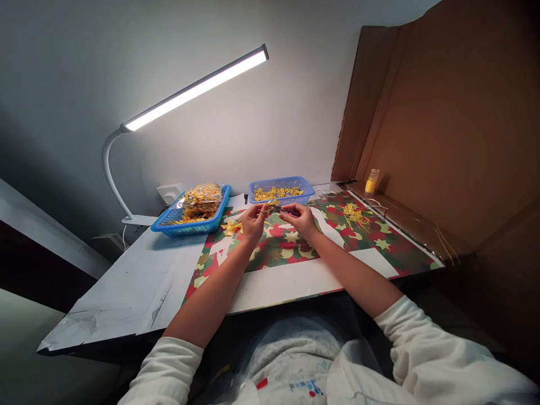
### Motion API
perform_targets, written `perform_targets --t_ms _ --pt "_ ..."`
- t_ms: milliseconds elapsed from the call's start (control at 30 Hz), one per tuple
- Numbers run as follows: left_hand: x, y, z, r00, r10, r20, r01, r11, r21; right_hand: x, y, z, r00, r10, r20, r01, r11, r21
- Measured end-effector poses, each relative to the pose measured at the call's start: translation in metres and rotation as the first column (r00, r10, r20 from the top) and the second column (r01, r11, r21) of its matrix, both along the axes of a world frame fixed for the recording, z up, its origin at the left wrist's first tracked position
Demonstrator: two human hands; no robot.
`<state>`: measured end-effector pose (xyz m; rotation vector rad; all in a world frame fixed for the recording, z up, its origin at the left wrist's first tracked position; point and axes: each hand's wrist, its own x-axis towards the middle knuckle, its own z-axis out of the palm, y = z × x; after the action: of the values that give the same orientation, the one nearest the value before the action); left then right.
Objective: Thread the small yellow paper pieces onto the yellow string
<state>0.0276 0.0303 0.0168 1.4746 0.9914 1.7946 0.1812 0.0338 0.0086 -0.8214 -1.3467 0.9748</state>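
My left hand [253, 223] is closed, its fingers pinching a small yellow ribbon-like piece [273, 202]. In my right hand [304, 221] is a slim tool with dark handles [287, 211], its tip pointing left at the yellow piece. The tool looks like small scissors or tweezers; I cannot tell which. Both hands meet above a table covering patterned with red, green and yellow stars [291, 236]. Just left of my left hand lie loose yellow pieces [232, 226]. A heap of yellow pieces with thin strings [356, 216] lies to the right.
A blue basket [189, 227] holds many yellow pieces and a clear plastic bag. Behind my hands stands a lighter blue basket [310, 191] with more. A lit desk lamp [198, 89] arches over the left. At right are a yellow-filled bottle [372, 183] and a cardboard wall [439, 124].
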Motion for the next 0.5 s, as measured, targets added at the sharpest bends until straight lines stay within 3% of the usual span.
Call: perform_targets --t_ms 500 --pt "-0.0014 0.0005 -0.0015 0.999 0.007 -0.042 -0.006 1.0 0.02 -0.0016 0.0004 -0.0028 0.999 -0.034 -0.03 0.034 0.999 -0.01"
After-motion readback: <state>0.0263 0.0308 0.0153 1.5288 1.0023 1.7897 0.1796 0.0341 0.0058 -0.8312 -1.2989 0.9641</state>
